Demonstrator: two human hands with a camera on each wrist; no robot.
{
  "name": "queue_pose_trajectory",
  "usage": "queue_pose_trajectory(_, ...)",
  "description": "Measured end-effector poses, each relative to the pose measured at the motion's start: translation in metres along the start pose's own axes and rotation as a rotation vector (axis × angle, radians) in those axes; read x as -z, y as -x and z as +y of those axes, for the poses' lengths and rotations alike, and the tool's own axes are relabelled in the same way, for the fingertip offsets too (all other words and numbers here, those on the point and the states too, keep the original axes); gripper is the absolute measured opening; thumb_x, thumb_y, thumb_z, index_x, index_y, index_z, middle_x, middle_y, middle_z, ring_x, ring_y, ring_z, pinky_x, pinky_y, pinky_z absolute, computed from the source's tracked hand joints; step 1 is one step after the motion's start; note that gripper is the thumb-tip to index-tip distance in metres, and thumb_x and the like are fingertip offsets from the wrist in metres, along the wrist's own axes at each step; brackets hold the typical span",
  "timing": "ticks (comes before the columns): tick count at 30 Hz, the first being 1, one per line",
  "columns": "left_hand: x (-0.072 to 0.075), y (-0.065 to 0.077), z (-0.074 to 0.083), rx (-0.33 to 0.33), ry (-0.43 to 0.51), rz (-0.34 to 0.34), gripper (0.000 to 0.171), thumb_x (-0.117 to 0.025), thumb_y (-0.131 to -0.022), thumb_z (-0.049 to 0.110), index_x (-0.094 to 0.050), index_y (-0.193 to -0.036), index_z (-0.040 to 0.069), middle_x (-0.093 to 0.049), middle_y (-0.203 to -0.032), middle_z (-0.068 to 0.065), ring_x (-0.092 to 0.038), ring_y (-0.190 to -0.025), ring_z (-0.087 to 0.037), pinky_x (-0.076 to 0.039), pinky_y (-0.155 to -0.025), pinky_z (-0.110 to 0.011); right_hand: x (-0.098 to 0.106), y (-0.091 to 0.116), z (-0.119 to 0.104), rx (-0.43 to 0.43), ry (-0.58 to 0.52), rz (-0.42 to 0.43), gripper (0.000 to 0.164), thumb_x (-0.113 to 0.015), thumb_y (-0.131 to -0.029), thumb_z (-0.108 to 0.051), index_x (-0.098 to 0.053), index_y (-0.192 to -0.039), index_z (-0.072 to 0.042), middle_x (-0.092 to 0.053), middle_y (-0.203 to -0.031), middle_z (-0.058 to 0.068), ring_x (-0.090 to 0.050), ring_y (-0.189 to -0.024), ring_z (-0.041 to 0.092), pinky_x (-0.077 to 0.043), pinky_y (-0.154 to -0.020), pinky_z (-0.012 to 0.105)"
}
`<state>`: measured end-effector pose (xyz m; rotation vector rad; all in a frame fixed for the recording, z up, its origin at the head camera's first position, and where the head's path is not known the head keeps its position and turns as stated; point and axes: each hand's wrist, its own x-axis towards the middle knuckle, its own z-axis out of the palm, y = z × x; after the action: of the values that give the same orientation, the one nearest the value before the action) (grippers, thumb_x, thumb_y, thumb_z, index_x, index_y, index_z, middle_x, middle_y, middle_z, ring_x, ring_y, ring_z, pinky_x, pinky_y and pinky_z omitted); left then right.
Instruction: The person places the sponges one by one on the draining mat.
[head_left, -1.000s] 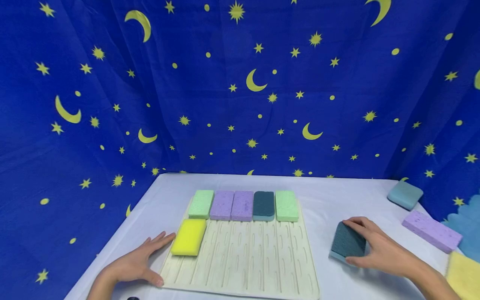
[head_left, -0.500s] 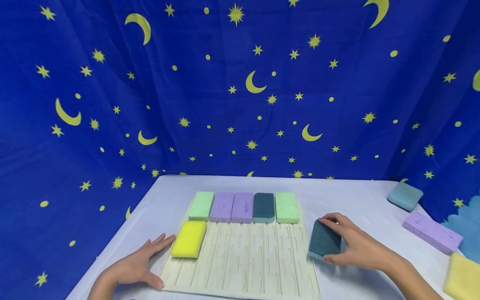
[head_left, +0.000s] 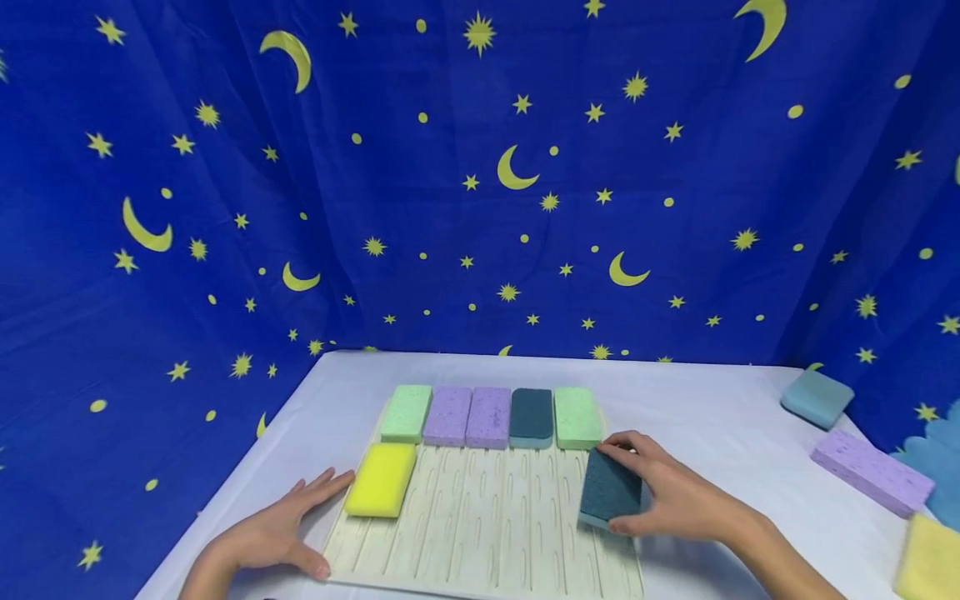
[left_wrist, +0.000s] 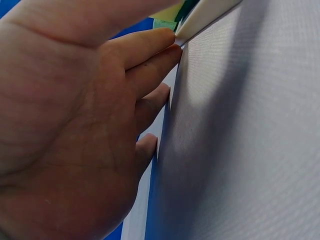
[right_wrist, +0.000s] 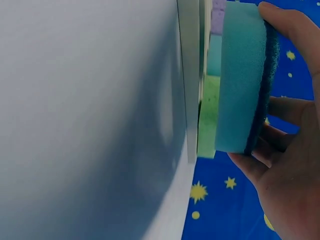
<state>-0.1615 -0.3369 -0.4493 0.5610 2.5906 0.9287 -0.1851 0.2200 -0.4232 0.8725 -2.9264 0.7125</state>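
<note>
My right hand point(head_left: 660, 492) pinches a blue sponge point(head_left: 611, 487) with a dark scouring layer on top, thumb at the near end and fingers at the far end. In the head view it overlaps the right side of a cream ribbed mat point(head_left: 480, 533). The right wrist view shows the sponge's blue foam side point(right_wrist: 242, 80) close over the mat's edge. My left hand point(head_left: 270, 525) rests with fingers spread at the mat's left edge, thumb at the near corner and fingertips beside a yellow sponge point(head_left: 381, 481). The left wrist view shows its fingers point(left_wrist: 150, 47) extended, holding nothing.
Along the mat's far edge lie a green sponge point(head_left: 407, 412), two purple sponges point(head_left: 447, 414), a dark-topped sponge point(head_left: 532, 415) and another green sponge point(head_left: 577, 415). At the table's right lie a blue sponge point(head_left: 817, 397), a purple one point(head_left: 872, 472) and a pale yellow one point(head_left: 930, 558).
My right hand has carried the dark-topped blue sponge leftward from the bare white table to over the mat's right side. The left hand stays at the mat's left edge.
</note>
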Motion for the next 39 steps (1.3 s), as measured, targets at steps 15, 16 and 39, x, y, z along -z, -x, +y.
queue_pose_trajectory(15,0.0,-0.002,-0.001,-0.013,-0.004,0.008,0.106,-0.085,-0.069,0.036,-0.025,-0.154,0.019,-0.015,-0.153,-0.03,0.001,-0.131,-0.063,-0.003,-0.094,-0.079,-0.008,-0.023,-0.019,0.06,-0.044,0.002,0.095,-0.076,-0.067,-0.065,-0.045,-0.145,-0.02,-0.034,-0.14,-0.01,-0.035,-0.126,0.01,-0.043,-0.095,0.043)
queue_pose_trajectory(16,0.0,-0.002,-0.001,-0.017,-0.006,0.012,0.106,-0.086,-0.069,0.036,-0.025,-0.154,0.018,-0.015,-0.153,-0.03,0.001,-0.131,-0.063,-0.003,-0.094,-0.079,-0.008,-0.024,-0.02,0.061,-0.049,0.001,0.094,-0.076,-0.067,-0.065,-0.045,-0.145,-0.02,-0.034,-0.14,-0.01,-0.035,-0.125,0.01,-0.043,-0.094,0.043)
queue_pose_trajectory(39,-0.002,-0.001,0.0,-0.009,-0.018,0.028,0.108,-0.087,-0.066,0.037,-0.027,-0.153,0.016,-0.016,-0.152,-0.032,-0.001,-0.13,-0.064,-0.007,-0.093,-0.08,-0.024,-0.06,-0.043,0.151,-0.071,-0.077,0.096,-0.074,-0.072,-0.062,-0.04,-0.148,-0.014,-0.032,-0.146,0.001,-0.03,-0.131,0.016,-0.041,-0.098,0.045)
